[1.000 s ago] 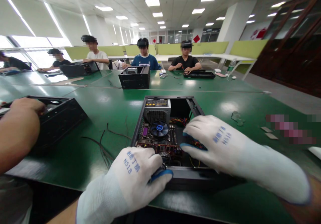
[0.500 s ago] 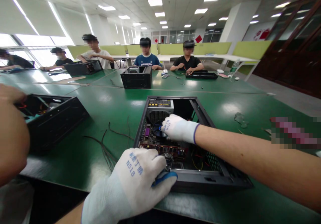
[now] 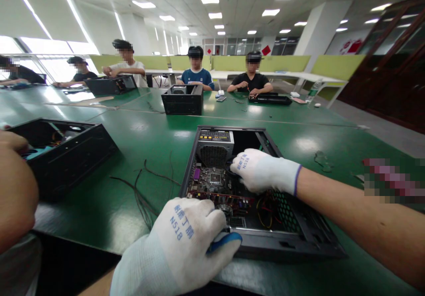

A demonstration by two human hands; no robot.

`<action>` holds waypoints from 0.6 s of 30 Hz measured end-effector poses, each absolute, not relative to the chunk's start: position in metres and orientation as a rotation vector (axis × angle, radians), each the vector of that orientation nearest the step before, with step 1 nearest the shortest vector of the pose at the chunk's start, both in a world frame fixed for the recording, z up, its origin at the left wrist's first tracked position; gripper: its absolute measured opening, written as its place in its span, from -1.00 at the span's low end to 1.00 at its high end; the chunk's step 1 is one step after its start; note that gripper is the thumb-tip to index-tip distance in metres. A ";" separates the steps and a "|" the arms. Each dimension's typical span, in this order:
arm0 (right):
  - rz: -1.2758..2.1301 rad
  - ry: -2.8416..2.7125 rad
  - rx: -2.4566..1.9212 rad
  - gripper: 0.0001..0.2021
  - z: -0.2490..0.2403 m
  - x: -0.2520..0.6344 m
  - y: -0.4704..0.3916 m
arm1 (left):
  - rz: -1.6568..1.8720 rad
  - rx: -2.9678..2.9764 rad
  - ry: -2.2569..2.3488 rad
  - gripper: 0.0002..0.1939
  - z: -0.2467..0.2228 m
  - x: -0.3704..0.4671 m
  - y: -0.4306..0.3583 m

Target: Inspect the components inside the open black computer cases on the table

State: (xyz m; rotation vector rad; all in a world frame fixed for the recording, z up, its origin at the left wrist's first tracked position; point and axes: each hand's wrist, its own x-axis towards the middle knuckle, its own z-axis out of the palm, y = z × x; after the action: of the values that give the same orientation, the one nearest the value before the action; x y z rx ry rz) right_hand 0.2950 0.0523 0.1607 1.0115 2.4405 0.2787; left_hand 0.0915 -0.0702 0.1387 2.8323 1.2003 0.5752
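An open black computer case lies on its side before me. Its power supply sits at the far left corner, with a bare processor socket area on the motherboard below it. My right hand, in a white glove, is closed on a dark CPU cooler fan, mostly hidden by the fingers, just right of the socket. My left hand, gloved too, grips the case's near edge, thumb outside and fingers over the rim. Loose coloured wires lie inside the case's right part.
Thin black cables lie left of the case on the green table. Another open case, with a person's arm at it, stands to the left. Across the table, people work near further cases. Clear plastic scraps lie at right.
My right hand has moved right with the cooler fan, off the middle of the motherboard, uncovering the socket area. My left hand keeps its grip on the case edge.
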 end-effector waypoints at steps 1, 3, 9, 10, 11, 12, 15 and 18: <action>0.281 2.407 1.036 -0.75 0.162 0.299 0.053 | 0.584 2.834 1.193 -0.70 0.139 0.092 -0.070; 0.308 2.349 1.083 -0.75 0.163 0.306 0.057 | 0.610 2.842 1.180 -0.71 0.138 0.092 -0.070; 0.430 2.283 1.150 -0.72 0.161 0.313 0.080 | 0.630 2.848 1.198 -0.72 0.135 0.091 -0.070; 0.431 2.269 1.149 -0.72 0.161 0.313 0.083 | 0.626 2.847 1.204 -0.72 0.135 0.091 -0.070; 0.428 2.256 1.150 -0.72 0.161 0.313 0.086 | 0.627 2.846 1.210 -0.72 0.134 0.091 -0.070; 0.423 2.246 1.153 -0.72 0.161 0.312 0.087 | 0.630 2.846 1.212 -0.71 0.134 0.091 -0.070; 0.415 2.256 1.172 -0.72 0.162 0.313 0.088 | 0.643 2.844 1.199 -0.73 0.133 0.091 -0.069; 0.407 2.282 1.210 -0.75 0.163 0.315 0.086 | 0.640 2.837 1.185 -0.73 0.133 0.092 -0.069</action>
State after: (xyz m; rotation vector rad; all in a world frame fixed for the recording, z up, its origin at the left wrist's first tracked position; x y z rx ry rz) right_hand 0.3155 0.0861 0.1631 1.2099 2.2819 0.4068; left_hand 0.0915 -0.0689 0.1331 2.8365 1.1849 0.6398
